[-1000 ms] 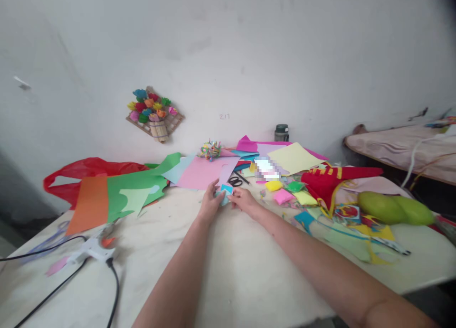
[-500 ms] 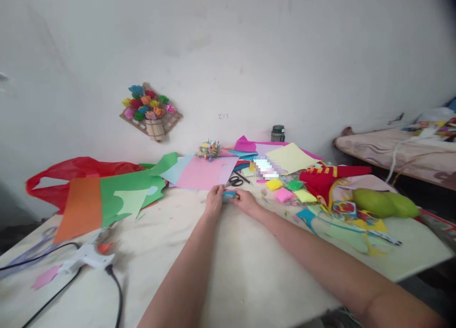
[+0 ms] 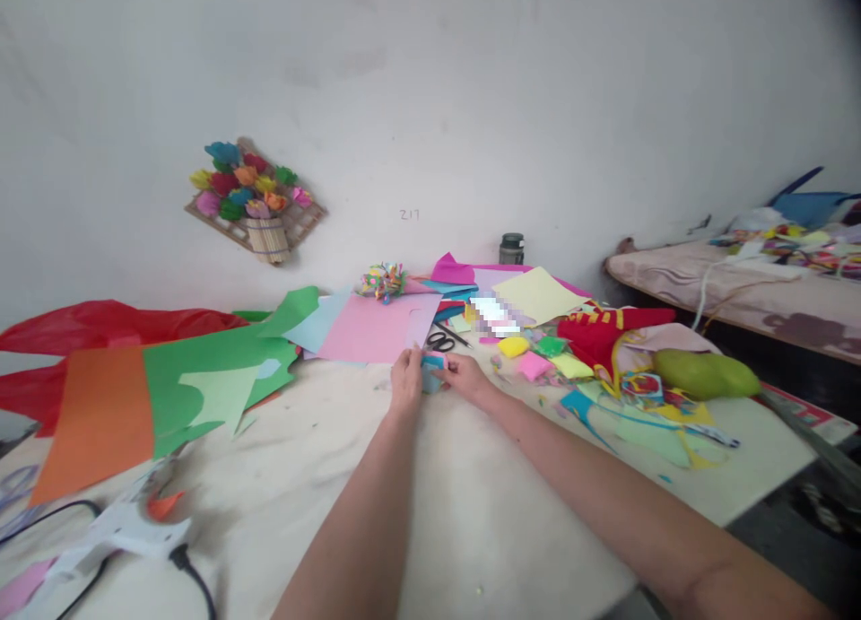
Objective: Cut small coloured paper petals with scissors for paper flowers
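Near the middle of the table, both of my hands hold a small blue paper piece [image 3: 432, 378] with a bit of pink along its top edge. My left hand [image 3: 407, 379] grips its left side, fingers closed. From the right, my right hand [image 3: 465, 375] pinches the upper right corner between thumb and fingers. Just beyond the hands lie black-handled scissors [image 3: 441, 341], with a pencil-like dark stick [image 3: 460, 336] beside them. A large pink sheet [image 3: 377, 327] rests behind my left hand.
Orange [image 3: 100, 414] and green sheets [image 3: 202, 378] lie left, behind a white power strip [image 3: 127, 530] with black cables. On the right are small coloured packets [image 3: 534, 365], a red cloth [image 3: 592, 337] and a green fruit [image 3: 706, 374]. A dark bottle [image 3: 512, 248] stands by the wall.
The view has turned slightly right, so the table's things sit further left. A pink edge now shows on the blue paper between my hands, and more of its lower part is visible.
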Demonstrator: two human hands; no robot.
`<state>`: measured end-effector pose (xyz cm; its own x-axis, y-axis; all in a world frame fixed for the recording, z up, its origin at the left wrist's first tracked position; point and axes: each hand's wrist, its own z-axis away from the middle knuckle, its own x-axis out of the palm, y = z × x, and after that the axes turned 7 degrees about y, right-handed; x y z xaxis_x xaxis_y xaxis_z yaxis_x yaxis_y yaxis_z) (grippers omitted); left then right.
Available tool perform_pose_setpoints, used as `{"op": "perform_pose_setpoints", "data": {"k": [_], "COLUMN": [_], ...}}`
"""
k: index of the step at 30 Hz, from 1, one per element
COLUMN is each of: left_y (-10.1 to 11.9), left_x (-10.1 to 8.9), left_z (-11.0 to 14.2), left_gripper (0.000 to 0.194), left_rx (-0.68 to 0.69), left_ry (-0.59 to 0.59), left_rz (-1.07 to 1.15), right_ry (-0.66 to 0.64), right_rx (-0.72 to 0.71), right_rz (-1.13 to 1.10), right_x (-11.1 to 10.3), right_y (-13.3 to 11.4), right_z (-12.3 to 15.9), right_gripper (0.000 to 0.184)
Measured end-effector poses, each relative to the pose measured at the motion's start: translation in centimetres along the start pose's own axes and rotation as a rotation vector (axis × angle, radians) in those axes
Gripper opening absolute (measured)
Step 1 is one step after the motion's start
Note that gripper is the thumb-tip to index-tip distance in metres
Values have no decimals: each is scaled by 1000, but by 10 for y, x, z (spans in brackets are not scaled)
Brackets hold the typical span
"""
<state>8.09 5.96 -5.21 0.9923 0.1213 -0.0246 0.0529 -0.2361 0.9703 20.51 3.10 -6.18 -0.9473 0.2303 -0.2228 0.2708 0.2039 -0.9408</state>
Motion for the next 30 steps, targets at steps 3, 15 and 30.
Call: {"op": "perform_pose_setpoints", "data": {"k": [3,15,30], "left_y": [4,3,4], "left_x": [-1,1,-6], "left_z": [4,-4,1], "left_gripper": [42,38,36], "left_rx": [4,49,66], "left_ry": [36,154,57], "left_rz": [-25,118,57], "right_ry": [-13,43,-29], "right_rx": [-11,-253,-273], "right_rz": [-8,681,465], "right_x": [1,1,12], "right_y": [2,-15,-9], "right_z": [-1,-1,-7], "right_gripper": [22,16,6]}}
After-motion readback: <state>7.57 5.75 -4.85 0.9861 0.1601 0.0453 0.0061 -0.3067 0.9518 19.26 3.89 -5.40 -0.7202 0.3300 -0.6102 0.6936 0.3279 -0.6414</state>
